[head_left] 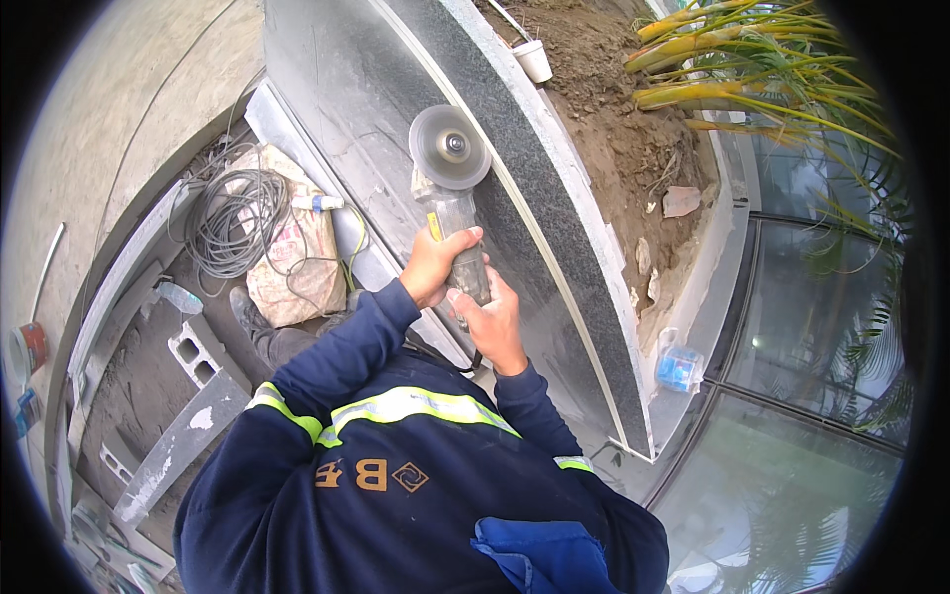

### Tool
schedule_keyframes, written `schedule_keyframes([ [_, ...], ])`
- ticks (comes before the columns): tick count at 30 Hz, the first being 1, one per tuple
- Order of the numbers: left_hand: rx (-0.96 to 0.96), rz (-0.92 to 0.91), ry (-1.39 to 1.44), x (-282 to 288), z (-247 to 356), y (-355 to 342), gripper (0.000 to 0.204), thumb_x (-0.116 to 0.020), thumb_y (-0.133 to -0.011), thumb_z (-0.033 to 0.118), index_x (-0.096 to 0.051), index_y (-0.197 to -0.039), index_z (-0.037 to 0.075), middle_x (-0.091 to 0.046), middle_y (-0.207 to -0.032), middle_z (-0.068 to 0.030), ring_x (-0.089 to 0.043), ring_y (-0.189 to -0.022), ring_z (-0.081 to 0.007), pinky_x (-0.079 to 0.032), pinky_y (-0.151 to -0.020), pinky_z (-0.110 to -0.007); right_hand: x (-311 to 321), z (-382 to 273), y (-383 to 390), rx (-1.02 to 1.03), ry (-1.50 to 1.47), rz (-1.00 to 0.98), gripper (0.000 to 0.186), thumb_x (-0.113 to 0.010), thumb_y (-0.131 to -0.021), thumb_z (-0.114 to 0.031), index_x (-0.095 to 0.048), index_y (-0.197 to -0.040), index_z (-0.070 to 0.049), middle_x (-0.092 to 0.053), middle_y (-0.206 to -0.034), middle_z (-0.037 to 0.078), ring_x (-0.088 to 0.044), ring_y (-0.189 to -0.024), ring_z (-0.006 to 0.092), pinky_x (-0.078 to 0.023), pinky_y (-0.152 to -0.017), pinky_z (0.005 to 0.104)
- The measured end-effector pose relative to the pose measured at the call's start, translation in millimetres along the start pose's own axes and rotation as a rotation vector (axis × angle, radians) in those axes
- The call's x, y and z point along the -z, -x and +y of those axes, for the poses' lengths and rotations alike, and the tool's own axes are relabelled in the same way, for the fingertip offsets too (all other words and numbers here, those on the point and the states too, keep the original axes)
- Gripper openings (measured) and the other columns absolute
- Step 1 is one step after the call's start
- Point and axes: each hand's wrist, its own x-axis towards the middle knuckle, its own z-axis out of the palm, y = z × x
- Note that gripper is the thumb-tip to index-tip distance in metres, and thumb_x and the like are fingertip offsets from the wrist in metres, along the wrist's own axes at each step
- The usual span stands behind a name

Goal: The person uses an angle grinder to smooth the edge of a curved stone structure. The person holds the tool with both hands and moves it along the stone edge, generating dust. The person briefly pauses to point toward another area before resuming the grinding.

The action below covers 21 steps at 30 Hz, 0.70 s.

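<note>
Navy work jacket (416, 475), with yellow-and-silver reflective bands, lies nearest the camera; a blue cloth (549, 554) is bunched at its lower part. An angle grinder (457, 215) is held out beyond it, over the grey stone surface (381, 168). Its casing is grey and dusty with a yellow mark on one side; the round grey disc (435, 164) shows a darker hub. Contact between disc and stone cannot be determined.

The tool's long axis runs away from the wearer, disc end foremost and leaning slightly left, with the disc's face toward the camera. The left hand (435, 265) is closed around the casing behind the disc; the right hand (497, 322) is wrapped around the rear.

A pale strip (515, 203) passes close by the disc's right side, with a soil bed (594, 109) and palm (712, 94) farther right. To the left, coiled grey cable (233, 223) partly covers a stained sack (297, 282); a hollow block (195, 353) lies nearer.
</note>
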Motion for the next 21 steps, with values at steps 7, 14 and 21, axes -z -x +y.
schedule_keyframes([
  [7,0.001,0.003,0.043,0.4,9.0,-5.9,0.023,-0.077,-0.093,0.014,-0.063,-0.106,0.002,-0.067,-0.088,-0.0079,-0.071,-0.074,-0.0211,-0.059,-0.063,-0.036,-9.5,-0.4,-10.4,0.032,-0.086,0.048,0.029,-0.076,-0.091,-0.013,-0.065,-0.113,0.003,-0.067,-0.081,0.003,-0.061,-0.070,0.0091,-0.050,-0.066,0.0273],
  [14,-0.015,0.002,-0.007,1.2,12.3,-8.6,0.023,-0.074,-0.095,0.018,-0.062,-0.106,0.001,-0.067,-0.088,-0.0087,-0.072,-0.077,-0.0220,-0.061,-0.066,-0.037,-12.4,-6.7,-13.6,0.030,-0.103,0.052,0.031,-0.076,-0.091,-0.011,-0.064,-0.116,0.003,-0.067,-0.083,0.003,-0.061,-0.070,0.0084,-0.050,-0.065,0.0270],
  [21,-0.009,-0.005,-0.023,2.3,17.0,-12.6,0.025,-0.073,-0.096,0.020,-0.061,-0.106,0.001,-0.067,-0.088,-0.0093,-0.072,-0.077,-0.0221,-0.061,-0.067,-0.037,-15.2,-12.5,-17.1,0.029,-0.077,0.057,0.029,-0.076,-0.092,-0.010,-0.064,-0.115,0.003,-0.068,-0.082,0.003,-0.061,-0.068,0.0085,-0.050,-0.063,0.0276],
])
